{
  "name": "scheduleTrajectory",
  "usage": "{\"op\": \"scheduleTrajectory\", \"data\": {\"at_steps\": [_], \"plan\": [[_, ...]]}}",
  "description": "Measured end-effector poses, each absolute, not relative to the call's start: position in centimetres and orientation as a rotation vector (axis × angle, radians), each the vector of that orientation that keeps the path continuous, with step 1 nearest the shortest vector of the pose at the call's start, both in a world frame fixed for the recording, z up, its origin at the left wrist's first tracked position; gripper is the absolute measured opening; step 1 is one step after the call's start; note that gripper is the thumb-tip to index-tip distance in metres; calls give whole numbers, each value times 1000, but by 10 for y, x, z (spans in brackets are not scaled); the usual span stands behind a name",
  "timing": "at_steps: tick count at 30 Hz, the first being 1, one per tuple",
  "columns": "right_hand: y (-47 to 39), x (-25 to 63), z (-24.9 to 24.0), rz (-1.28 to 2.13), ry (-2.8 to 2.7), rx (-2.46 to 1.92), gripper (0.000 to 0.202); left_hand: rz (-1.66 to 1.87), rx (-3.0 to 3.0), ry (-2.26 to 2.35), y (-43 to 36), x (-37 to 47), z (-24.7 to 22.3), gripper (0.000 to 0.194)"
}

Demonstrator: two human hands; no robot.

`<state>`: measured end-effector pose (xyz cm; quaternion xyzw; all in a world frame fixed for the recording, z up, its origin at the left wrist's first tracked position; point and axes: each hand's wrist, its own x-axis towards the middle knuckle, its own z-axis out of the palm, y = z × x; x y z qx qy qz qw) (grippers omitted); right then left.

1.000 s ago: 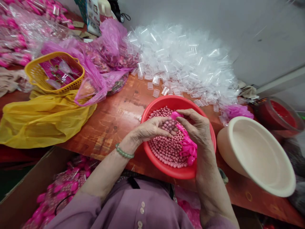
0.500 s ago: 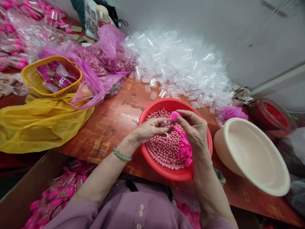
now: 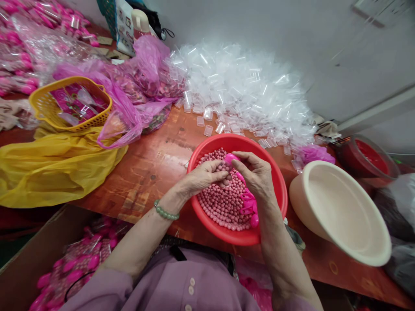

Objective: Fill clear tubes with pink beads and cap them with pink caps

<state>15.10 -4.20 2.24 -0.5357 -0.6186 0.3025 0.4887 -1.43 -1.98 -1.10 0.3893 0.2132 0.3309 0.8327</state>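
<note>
Over the red basin (image 3: pixel 238 237), my two hands meet. My left hand (image 3: pixel 205 176), with a green bead bracelet (image 3: pixel 166 211) on its wrist, pinches what looks like a small clear plastic case (image 3: pixel 223 167) with pink beads showing through it. The fingers of my right hand (image 3: pixel 256 172) close on a bright pink plastic cap (image 3: pixel 231 158) at the upper end of that case. Whether the cap is seated on the case I cannot tell. Below lie many round pink beads (image 3: pixel 215 203) and several pink plastic pieces (image 3: pixel 248 203), partly behind my right hand.
A heap of clear plastic cases (image 3: pixel 240 82) lies against the wall. A cream basin (image 3: pixel 346 216) stands tilted on the right. To the left are a yellow basket (image 3: pixel 73 125), a yellow bag (image 3: pixel 58 168) and a pink bag (image 3: pixel 151 56). A cardboard box (image 3: pixel 35 250) holds filled pink packs.
Both hands keep their holds. My right hand has moved slightly left and down, and the pink cap has turned and shifted left with it.
</note>
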Motion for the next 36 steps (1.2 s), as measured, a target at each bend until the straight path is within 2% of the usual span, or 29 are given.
{"op": "scheduleTrajectory", "data": {"at_steps": [3,9,13,15,18,20,28,36], "plan": [[-39,150,19,808,-1432,-1302,30,648,755,401,-18,-16,-14,38],[-36,145,13,772,-1429,-1292,26,661,610,342,-14,-18,-17,24],[-37,149,16,735,-1607,-1299,31,665,563,376,-13,-19,-14,22],[-40,150,19,641,-1778,-1316,44,685,537,394,-13,-19,-12,23],[-45,147,18,425,-2025,-1321,77,692,504,424,-12,-20,-10,25],[-46,143,15,282,-2115,-1323,86,685,505,432,-11,-21,-11,26],[-42,137,5,74,-2112,-1350,72,728,546,418,-12,-16,-17,23],[-47,138,16,-40,-2051,-1369,64,658,562,348,-11,-16,-6,52]]}}
